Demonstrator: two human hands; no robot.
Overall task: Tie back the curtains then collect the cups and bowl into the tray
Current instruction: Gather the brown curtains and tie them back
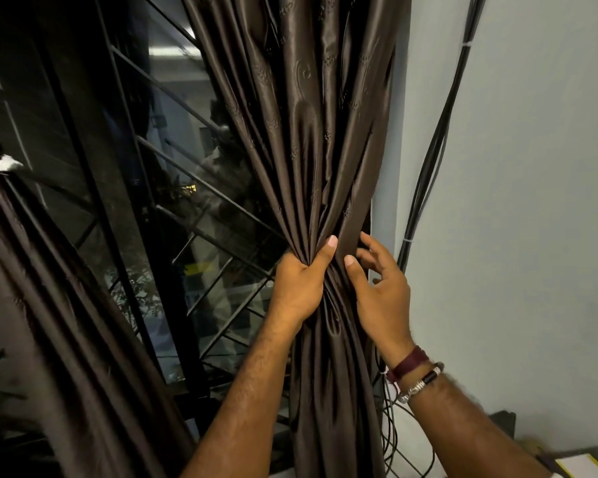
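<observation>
Bunching the right curtain (308, 139) at five o'clock beside the wall (515, 167), the left hand (299, 288) is clamped around its folds, so the gather is probably kept for tying; the right hand (380, 288) is spread loosely, fingertips touching the fabric's edge.

The right curtain (311, 132) is a dark brown cloth with a satin shine; its smooth folds catch the light, and a faint swirl pattern is woven or pressed into the surface. The left curtain (49, 305) looks like the same glossy fabric. The window grille (125, 188) is dark metal, matt. The window glass (187, 139) behind it is smooth and gives reflections. The wall (532, 167) is painted, matt and even. The cables (432, 160) have a smooth black plastic coat. The wrist bands (415, 370) seem to be dark red cloth or leather and shiny silver metal.
</observation>
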